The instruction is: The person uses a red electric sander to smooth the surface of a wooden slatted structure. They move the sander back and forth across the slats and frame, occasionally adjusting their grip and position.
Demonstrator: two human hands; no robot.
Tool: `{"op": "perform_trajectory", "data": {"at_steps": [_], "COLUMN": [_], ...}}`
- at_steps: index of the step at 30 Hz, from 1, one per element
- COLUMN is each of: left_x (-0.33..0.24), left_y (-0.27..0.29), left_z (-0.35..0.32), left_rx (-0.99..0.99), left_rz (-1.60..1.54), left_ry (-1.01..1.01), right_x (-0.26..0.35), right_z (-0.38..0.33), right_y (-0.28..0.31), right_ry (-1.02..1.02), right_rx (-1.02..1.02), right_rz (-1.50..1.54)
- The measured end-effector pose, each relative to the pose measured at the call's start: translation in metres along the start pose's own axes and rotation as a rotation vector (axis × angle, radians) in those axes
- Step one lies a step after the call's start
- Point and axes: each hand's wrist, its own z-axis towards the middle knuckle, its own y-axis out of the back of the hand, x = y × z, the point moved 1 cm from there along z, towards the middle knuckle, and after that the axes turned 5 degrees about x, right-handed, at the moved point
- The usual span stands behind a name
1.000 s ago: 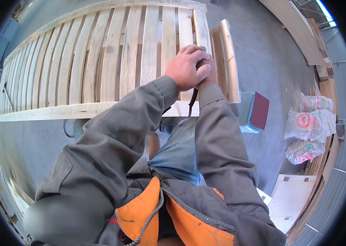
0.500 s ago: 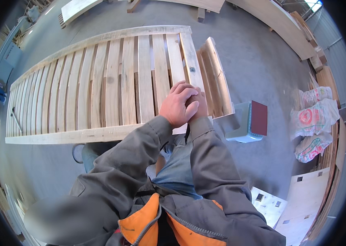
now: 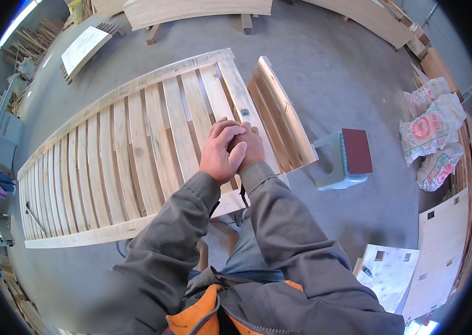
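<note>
A long slatted frame (image 3: 170,123) of pale bare wood lies in front of me, its parallel slats running between two long rails. At its right end, my left hand (image 3: 219,155) is laid over my right hand (image 3: 254,146), its fingers curled across the back of it. Both hands rest together beside the end board (image 3: 236,92), just below a dark knot. The right hand's fingers are mostly covered, so anything under its palm is hidden. A separate wooden piece with raised sides (image 3: 283,111) sits right of the end board.
A light-blue plastic stool (image 3: 339,162) with a dark red top stands to the right. Beyond it are stuffed white sacks (image 3: 431,131) and panels with square cut-outs (image 3: 387,273). Large pale boards (image 3: 197,12) lie on supports at the back. Machinery (image 3: 7,139) lines the left.
The view has turned, so the slatted frame appears more slanted and the stool sits farther right. My hands stay stacked near the same knot on the end board.
</note>
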Motion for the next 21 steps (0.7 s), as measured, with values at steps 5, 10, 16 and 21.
{"op": "perform_trajectory", "data": {"at_steps": [5, 10, 16, 21], "left_x": [0.025, 0.039, 0.055, 0.069], "left_y": [0.005, 0.013, 0.02, 0.026], "left_z": [0.03, 0.05, 0.074, 0.095], "left_rx": [-0.019, -0.033, -0.043, -0.043], "left_rz": [-0.028, -0.04, -0.071, -0.064], "left_ry": [-0.01, -0.002, 0.004, 0.024], "right_x": [-0.01, -0.007, -0.011, -0.016], "right_z": [0.04, 0.066, 0.098, 0.126], "right_y": [-0.015, -0.013, -0.006, -0.016], "right_ry": [-0.052, -0.036, -0.021, -0.041], "right_rx": [0.034, -0.011, 0.05, -0.004], "right_rz": [0.042, 0.053, 0.123, 0.178]}}
